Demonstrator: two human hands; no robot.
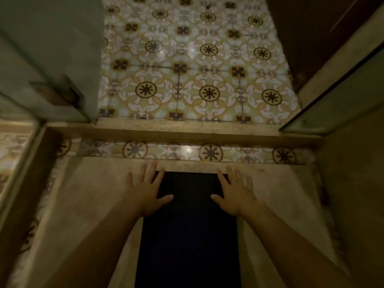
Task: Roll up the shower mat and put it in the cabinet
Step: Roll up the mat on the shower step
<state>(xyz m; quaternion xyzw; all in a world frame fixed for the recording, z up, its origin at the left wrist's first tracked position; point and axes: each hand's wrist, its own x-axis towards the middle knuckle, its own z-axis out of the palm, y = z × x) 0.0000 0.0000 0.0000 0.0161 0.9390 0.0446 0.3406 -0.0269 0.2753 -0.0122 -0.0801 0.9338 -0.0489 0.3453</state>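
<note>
A: Panel one. The dark shower mat (189, 225) lies flat on the plain stone floor (87, 204), its far short edge just beside the raised step (182, 134) with the patterned tile strip (172, 151). What are the hands doing?

B: The left hand (145, 192) rests on the far left corner of the mat, fingers spread wide and flat, half on the mat and half on the floor. The right hand (234, 194) mirrors it at the far right corner. Both are splayed open; neither has hold of anything.

A: And the mat's lie?

B: Its long axis runs from the step straight back toward the person, leaving the view at the bottom edge. The short edges sit square to the step; no part is curled yet, so rolling has not begun.

A: How should this step be done well?

B: In my judgement, the fingertips ought to hook under the far short edge at both corners together, then turn it over toward the person as a tight first fold. Even pressure from both hands should keep the roll from coning to one side. The mat looks thin and limp, so a loose start would likely sag open.

A: The cabinet?

B: Not identifiable here. The patterned floor (195, 65) beyond the step and the glass panels (336, 109) at the sides are all that show.
</note>
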